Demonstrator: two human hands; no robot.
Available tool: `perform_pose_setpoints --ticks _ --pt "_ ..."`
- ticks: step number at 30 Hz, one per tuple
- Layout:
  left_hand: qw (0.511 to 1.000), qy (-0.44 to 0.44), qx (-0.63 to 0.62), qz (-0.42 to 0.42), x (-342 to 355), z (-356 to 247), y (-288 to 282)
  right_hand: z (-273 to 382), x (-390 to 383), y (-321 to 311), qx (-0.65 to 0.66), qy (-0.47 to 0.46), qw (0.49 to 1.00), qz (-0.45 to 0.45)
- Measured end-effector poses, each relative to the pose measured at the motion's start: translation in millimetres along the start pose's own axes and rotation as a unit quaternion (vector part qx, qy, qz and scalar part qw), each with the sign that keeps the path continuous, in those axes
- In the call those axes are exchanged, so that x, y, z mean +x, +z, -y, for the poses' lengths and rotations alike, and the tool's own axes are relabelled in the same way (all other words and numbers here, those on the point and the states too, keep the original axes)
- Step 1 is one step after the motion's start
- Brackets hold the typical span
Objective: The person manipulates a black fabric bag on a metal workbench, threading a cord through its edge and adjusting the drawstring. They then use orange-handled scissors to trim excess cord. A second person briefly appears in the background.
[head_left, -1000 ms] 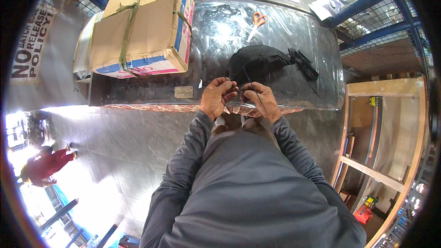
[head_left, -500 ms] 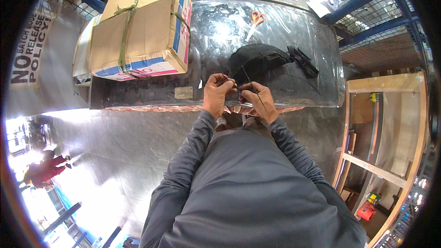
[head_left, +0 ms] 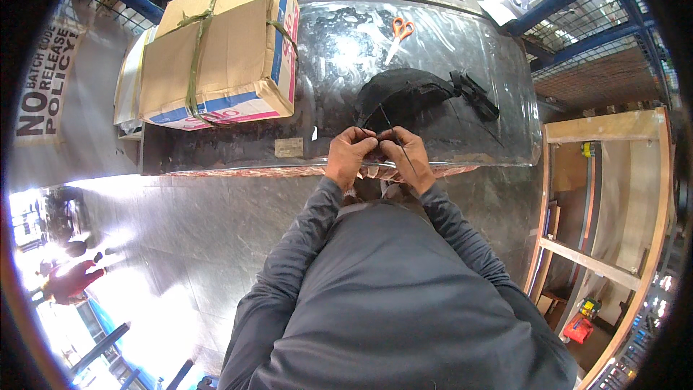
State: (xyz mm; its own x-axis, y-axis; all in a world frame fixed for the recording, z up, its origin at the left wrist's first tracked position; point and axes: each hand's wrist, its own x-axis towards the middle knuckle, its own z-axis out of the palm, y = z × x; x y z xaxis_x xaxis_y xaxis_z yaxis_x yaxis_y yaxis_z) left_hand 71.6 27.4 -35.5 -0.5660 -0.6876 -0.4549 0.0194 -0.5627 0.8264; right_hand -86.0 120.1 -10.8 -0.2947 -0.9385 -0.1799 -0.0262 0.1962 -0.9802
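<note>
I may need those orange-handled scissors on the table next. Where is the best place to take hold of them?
Probably by the orange handle loops, coming from the far side of the table: the scissors lie flat with the loops far and the blades pointing at the person.

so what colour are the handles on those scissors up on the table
Orange; the scissors lie on the clear plastic sheet, seen best in the head view.

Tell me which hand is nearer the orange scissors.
Right, though only slightly. The right hand sits almost straight below the orange scissors, near the table's front edge. The left hand is beside it, further to the left. Neither touches them.
</note>
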Motion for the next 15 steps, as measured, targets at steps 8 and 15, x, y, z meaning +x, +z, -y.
perform_pose_setpoints --ticks 8,15 --pt "0.997 0.027 -0.056 -0.038 -3.0 -11.3 2.5 -7.4 -7.4 -2.7 0.072 0.034 0.997 0.012" --pt "0.998 0.047 0.006 -0.042 -0.7 -9.6 7.1 -5.3 -6.3 -3.2 0.084 -0.001 0.996 0.005"
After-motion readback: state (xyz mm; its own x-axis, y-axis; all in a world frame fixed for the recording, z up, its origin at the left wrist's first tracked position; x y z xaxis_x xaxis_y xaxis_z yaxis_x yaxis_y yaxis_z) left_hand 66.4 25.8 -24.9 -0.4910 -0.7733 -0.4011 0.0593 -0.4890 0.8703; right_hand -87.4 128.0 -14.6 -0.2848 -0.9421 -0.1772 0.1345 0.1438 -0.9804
